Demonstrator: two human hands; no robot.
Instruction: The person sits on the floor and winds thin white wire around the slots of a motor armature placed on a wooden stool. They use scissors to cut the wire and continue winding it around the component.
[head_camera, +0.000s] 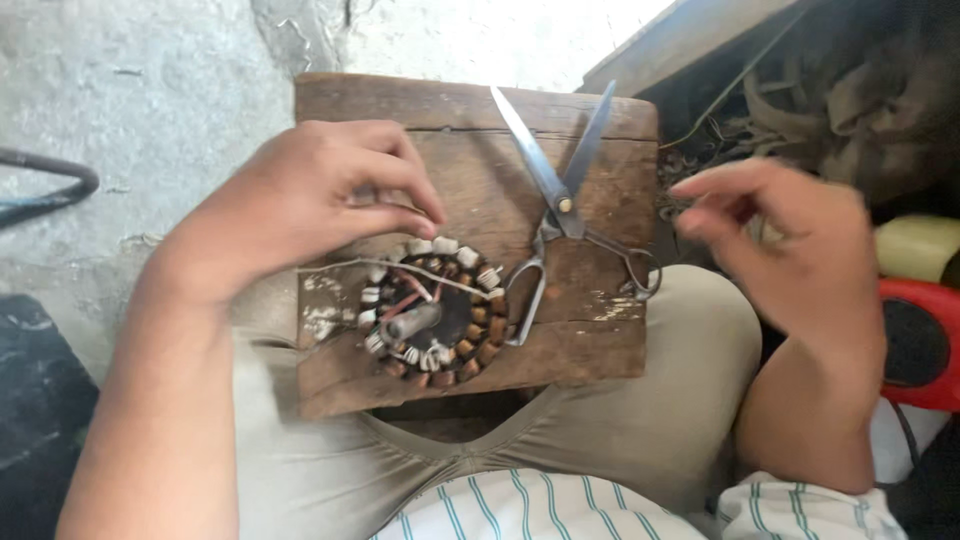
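Observation:
A round motor stator (432, 312) with copper coils, white insulation pieces and a grey centre shaft lies on a worn wooden board (590, 340) across my lap. My left hand (300, 200) rests at the stator's upper rim, thumb and fingertips pinched on a white piece there. A thin pale wire (350, 265) runs from under that hand across the stator. My right hand (790, 250) hovers to the right of the board, fingers loosely curled, holding nothing visible. Open metal scissors (562, 200) lie on the board between the hands.
Grey concrete floor (150, 90) lies beyond the board. A tangle of dark wire and scrap (800, 90) sits at upper right. A red object (925, 340) and a pale yellow one (920, 245) are at the right edge. A dark curved bar (50, 185) is at left.

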